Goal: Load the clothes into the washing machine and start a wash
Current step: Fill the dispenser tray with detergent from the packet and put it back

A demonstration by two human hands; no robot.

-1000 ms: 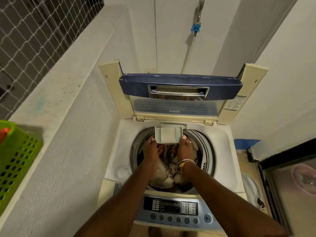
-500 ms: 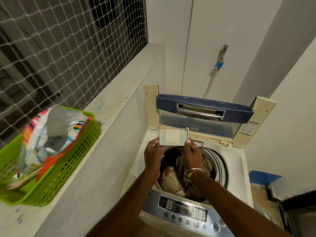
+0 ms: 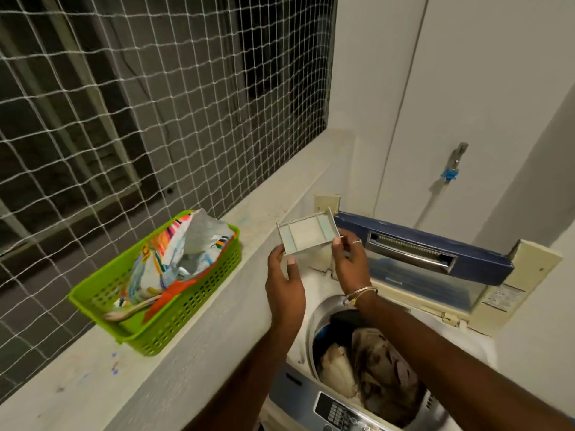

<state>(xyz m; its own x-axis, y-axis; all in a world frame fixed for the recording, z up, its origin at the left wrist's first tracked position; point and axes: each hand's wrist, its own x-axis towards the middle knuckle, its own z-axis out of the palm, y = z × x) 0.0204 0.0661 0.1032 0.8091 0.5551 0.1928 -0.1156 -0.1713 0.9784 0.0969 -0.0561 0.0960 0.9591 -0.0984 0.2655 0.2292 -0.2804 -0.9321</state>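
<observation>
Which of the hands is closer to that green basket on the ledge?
Left. The left hand holds the tray at the end nearer the basket; the right hand pinches the other end, farther away, above the washer.

Both arms stretched forward; left hand (image 3: 284, 276) pinches near-left corner of small pale rectangular plastic tray (image 3: 306, 234), right hand (image 3: 351, 262) pinches its right edge.

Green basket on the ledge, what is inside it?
A crumpled, colourful printed bag, top open, lies in the green basket. Its contents and anything beneath it are hidden.
</observation>
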